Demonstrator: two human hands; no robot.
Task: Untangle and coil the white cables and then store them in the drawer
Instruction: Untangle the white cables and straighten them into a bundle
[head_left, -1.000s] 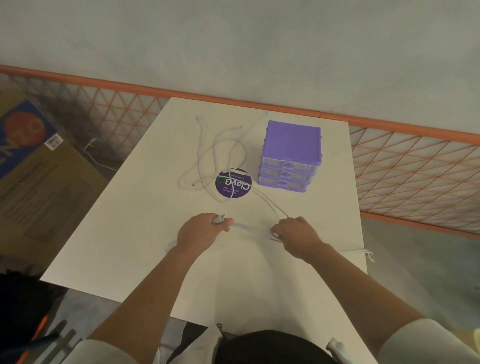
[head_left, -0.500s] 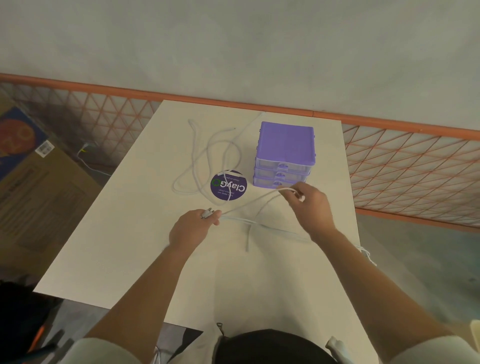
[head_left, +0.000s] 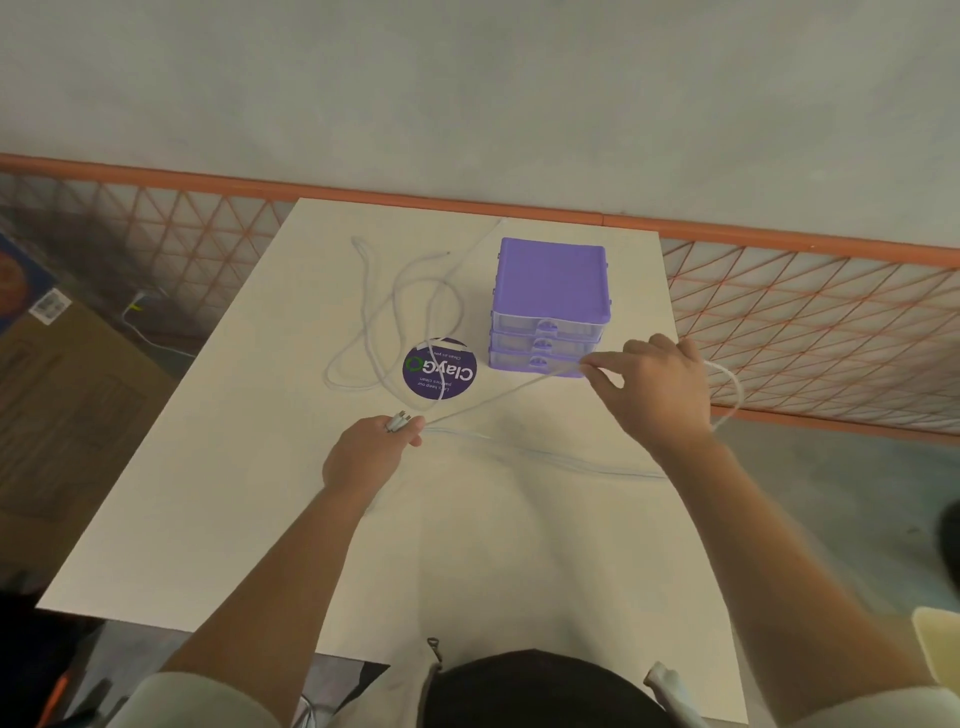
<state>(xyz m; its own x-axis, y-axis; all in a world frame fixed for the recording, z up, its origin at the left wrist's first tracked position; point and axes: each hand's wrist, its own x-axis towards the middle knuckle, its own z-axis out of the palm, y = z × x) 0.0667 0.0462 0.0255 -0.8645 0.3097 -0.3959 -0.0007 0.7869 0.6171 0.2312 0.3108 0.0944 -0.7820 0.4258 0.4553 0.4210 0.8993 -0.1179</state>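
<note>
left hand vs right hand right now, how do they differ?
The left hand sits low near the table, gripping the cable's plug end; the right hand is raised beside the purple drawer unit, pinching the white cable mid-length. The left fingers are curled tight; the right fingers are looser, with cable looped behind that hand. Both hold the same cable, stretched between them.

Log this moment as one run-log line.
left hand: holds plugs | right hand: pinches cable, taut | drawers: shut | coiling: not begun

Matt white table (head_left: 218, 499), smooth purple plastic drawer unit (head_left: 551, 283) with translucent fronts, glossy white cables (head_left: 395, 306), printed round sticker (head_left: 439, 375)
</note>
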